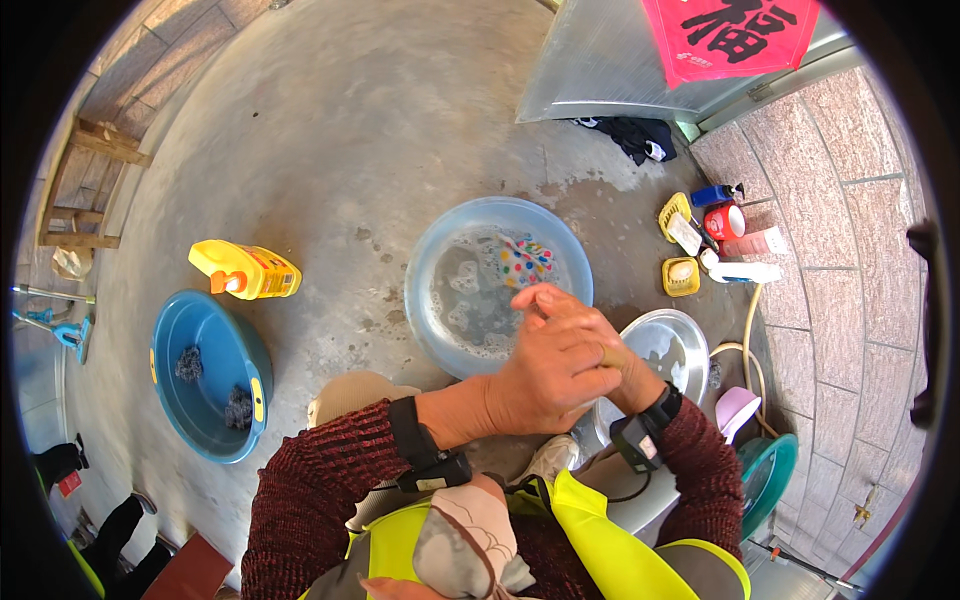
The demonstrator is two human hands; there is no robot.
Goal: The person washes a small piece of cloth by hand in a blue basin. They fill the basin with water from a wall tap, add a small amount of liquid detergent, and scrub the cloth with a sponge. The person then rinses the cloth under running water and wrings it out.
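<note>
Far left: one wooden frame lies along the edge of the concrete floor.
Blue basin: one blue basin stands on the floor at the left, with two dark wads of cloth inside it, well apart from each other.
Yellow bottle: one yellow bottle with an orange cap lies on its side just above the blue basin.
Clear basin: one pale blue, see-through basin sits in the middle, holding soapy water and one cloth with coloured dots at its upper right.
Left hand: closed over the right one, fingers curled, just in front of the clear basin's near rim; a black band is strapped to the wrist.
Right hand: mostly hidden beneath the left; the two hands are pressed together, and whether anything lies between them I cannot tell. A black strap with a small device sits on this wrist.
Metal bowl: one shiny metal bowl stands just right of the hands.
By the wall: one blue bottle, one red cup, two yellow soap dishes, the lower one holding one bar of soap.
Lower right: one pink scoop and one teal basin, near the brick wall.
</note>
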